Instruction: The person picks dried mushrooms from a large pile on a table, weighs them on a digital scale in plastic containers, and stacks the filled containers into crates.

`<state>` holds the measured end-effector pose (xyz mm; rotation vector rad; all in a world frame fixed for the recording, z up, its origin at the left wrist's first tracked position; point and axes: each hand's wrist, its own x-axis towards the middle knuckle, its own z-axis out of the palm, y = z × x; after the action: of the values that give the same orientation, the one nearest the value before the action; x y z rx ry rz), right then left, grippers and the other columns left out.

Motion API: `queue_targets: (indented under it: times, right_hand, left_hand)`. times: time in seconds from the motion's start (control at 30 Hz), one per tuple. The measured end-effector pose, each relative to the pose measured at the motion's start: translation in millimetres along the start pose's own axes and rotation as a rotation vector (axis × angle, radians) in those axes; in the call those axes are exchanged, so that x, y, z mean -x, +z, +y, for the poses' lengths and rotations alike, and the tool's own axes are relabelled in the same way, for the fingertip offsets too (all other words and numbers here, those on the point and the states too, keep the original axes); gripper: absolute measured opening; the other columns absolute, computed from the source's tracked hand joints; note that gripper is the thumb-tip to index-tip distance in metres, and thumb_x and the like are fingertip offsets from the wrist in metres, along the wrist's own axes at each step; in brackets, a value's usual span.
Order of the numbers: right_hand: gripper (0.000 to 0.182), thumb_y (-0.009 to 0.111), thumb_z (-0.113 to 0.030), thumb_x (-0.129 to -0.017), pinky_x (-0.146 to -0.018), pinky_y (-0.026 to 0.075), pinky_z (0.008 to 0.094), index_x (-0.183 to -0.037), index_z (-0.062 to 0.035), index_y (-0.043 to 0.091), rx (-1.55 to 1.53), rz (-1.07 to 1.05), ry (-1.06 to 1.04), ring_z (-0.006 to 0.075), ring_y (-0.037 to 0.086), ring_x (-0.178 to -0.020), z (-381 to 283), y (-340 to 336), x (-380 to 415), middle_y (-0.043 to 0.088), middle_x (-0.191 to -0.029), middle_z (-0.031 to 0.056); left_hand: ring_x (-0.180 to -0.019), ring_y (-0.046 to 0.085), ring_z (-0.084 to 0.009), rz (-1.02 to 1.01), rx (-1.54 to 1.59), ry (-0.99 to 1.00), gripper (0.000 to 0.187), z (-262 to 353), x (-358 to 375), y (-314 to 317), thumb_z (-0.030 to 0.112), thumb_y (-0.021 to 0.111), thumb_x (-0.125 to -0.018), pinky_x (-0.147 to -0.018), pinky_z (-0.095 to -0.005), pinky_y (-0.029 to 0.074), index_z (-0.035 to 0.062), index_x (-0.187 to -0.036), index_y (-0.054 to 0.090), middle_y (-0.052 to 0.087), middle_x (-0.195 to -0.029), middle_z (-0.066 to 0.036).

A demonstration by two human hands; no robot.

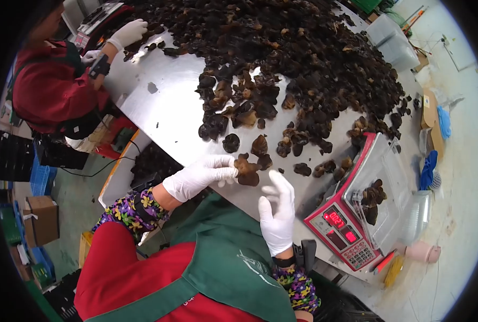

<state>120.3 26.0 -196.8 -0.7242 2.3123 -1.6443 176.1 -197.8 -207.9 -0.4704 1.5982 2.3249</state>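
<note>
And here the white-gloved left hand (pixel 204 176) has its fingers clamped on the edge of a brown, lobed fungus piece (pixel 247 172) over the shiny metal desk (pixel 166 121), a sensible hold for something probably light, soft and tearable, the white-gloved right hand (pixel 278 214) beside it, fingers apart.

brown fungus piece (pixel 247 176): lobed, irregular outline; pinched at one edge by the left hand (pixel 202 176), over bench (pixel 182 126).
</note>
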Motion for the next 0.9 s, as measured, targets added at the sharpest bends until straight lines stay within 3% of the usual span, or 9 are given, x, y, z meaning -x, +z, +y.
queue_targets:
  times: [0.1, 0.27, 0.33, 0.53, 0.6, 0.7, 0.73, 0.83, 0.9]
  right_hand:
    - [0.035, 0.062, -0.005, -0.097, -0.089, 0.051, 0.0286, -0.132, -0.0004, 0.057, -0.392, -0.019, 0.152, 0.0139, 0.06, -0.1, -4, 8, -6, 0.062, -0.123, 0.0076]
    - [0.023, 0.058, -0.01, -0.103, -0.083, 0.049, 0.0247, -0.124, -0.0011, 0.059, -0.611, -0.077, 0.427, 0.0091, 0.06, -0.086, 26, 1, 3, 0.067, -0.106, 0.0038]
    - [0.019, 0.058, -0.012, -0.104, -0.079, 0.049, 0.0252, -0.12, -0.0025, 0.061, -0.944, -0.017, 0.524, 0.0098, 0.06, -0.084, 32, -1, 5, 0.066, -0.104, 0.0035]
    - [0.017, 0.054, -0.011, -0.105, -0.078, 0.049, 0.0267, -0.117, -0.0013, 0.06, -1.07, 0.013, 0.537, 0.0135, 0.061, -0.086, 32, -6, 7, 0.064, -0.104, 0.0062]
    - [0.017, 0.053, -0.009, -0.104, -0.078, 0.049, 0.0272, -0.118, -0.0002, 0.059, -1.113, 0.004, 0.555, 0.0143, 0.061, -0.087, 18, -12, 6, 0.064, -0.104, 0.0073]
    - [0.023, 0.051, 0.002, -0.097, -0.083, 0.053, 0.0319, -0.118, 0.0037, 0.06, -0.527, 0.051, 0.404, 0.0164, 0.063, -0.091, -23, -45, 13, 0.064, -0.105, 0.0096]
    - [0.026, 0.051, 0.005, -0.094, -0.084, 0.054, 0.0333, -0.118, 0.0043, 0.06, -0.179, 0.071, 0.259, 0.0175, 0.063, -0.093, -33, -64, 19, 0.064, -0.105, 0.0101]
    - [0.03, 0.053, 0.008, -0.091, -0.082, 0.054, 0.0326, -0.119, 0.003, 0.062, 0.235, 0.488, -0.065, 0.0205, 0.066, -0.091, -46, -122, 30, 0.064, -0.105, 0.0119]
    - [0.031, 0.054, 0.008, -0.093, -0.084, 0.053, 0.0324, -0.123, 0.0022, 0.061, 0.544, 0.673, -0.161, 0.0221, 0.066, -0.092, -45, -158, 23, 0.065, -0.105, 0.0134]
  left_hand:
    - [-0.081, 0.057, -0.0009, -0.083, 0.049, -0.075, 0.016, -11, -4, 13, 0.027, 0.066, -0.099, -0.07, -0.0183, 0.046, 0.0116, -0.097, 0.066, 0.067, -0.091, 0.006]
    - [-0.081, 0.058, -0.0041, -0.076, 0.033, -0.053, 0.016, -3, -4, 38, 0.024, 0.066, -0.1, -0.076, -0.0216, 0.048, 0.0087, -0.097, 0.067, 0.068, -0.091, 0.003]
    - [-0.084, 0.058, -0.0058, -0.034, -0.069, -0.035, 0.018, -3, -1, 33, 0.024, 0.064, -0.101, -0.079, -0.0238, 0.05, 0.0059, -0.099, 0.067, 0.068, -0.092, 0.002]
    - [-0.093, 0.057, -0.0086, 0.427, -0.555, 0.459, 0.008, -11, 4, 11, 0.008, 0.063, -0.098, -0.085, -0.0255, 0.047, 0.0026, -0.103, 0.065, 0.061, -0.099, -0.001]
    - [-0.099, 0.062, -0.0202, 0.629, -0.658, 0.613, 0.021, -15, -4, 3, 0.002, 0.07, -0.089, -0.091, -0.0316, 0.049, 0.0029, -0.109, 0.065, 0.062, -0.112, -0.01]
    - [-0.116, 0.056, -0.0378, 0.856, -1.082, 0.704, 0.051, -18, -14, -16, 0.014, 0.078, -0.081, -0.1, -0.0442, 0.046, 0.0102, -0.13, 0.06, 0.057, -0.13, -0.019]
    - [-0.122, 0.052, -0.04, 0.851, -1.184, 0.651, 0.066, -19, -15, -23, 0.021, 0.082, -0.078, -0.103, -0.0454, 0.044, 0.0127, -0.138, 0.056, 0.052, -0.139, -0.021]
    - [-0.126, 0.05, -0.0413, 0.792, -1.26, 0.612, 0.084, -14, -25, -28, 0.025, 0.088, -0.071, -0.106, -0.0462, 0.043, 0.0151, -0.146, 0.05, 0.045, -0.148, -0.023]
    - [-0.127, 0.05, -0.0412, 0.709, -1.199, 0.638, 0.083, -11, -34, -24, 0.025, 0.089, -0.07, -0.105, -0.0464, 0.045, 0.014, -0.144, 0.052, 0.045, -0.147, -0.023]
